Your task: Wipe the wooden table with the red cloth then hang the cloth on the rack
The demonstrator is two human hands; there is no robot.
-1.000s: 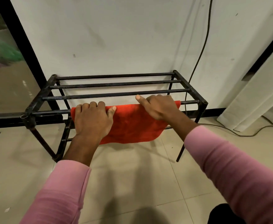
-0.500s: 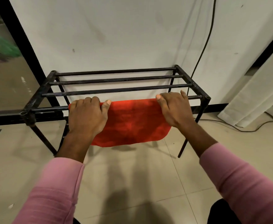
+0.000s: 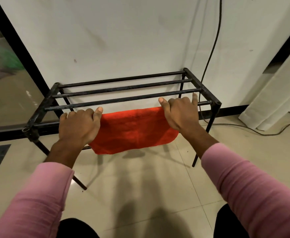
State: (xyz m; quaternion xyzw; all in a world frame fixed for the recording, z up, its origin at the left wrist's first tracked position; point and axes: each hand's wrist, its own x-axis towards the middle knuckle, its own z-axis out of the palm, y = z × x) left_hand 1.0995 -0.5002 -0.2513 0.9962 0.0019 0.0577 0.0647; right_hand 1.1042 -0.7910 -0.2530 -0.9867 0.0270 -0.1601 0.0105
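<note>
The red cloth (image 3: 134,131) hangs folded over the front bar of the black metal rack (image 3: 123,90), which stands on the floor against the white wall. My left hand (image 3: 79,126) holds the cloth's left end at the bar, fingers curled over the top and thumb against the cloth. My right hand (image 3: 180,112) covers the cloth's right top corner. Most of its fingers curl over the bar, while its thumb and one finger stick out. The cloth's rear half is hidden behind the front half.
A black cable (image 3: 214,40) runs down the wall behind the rack's right end and trails across the tiled floor (image 3: 140,186) to the right. A white curtain (image 3: 274,93) hangs at the right. A dark-framed glass panel (image 3: 3,74) stands at the left.
My right hand has slid right along the bar to the cloth's right corner, and the cloth now lies spread wider. My left hand stays at the left end.
</note>
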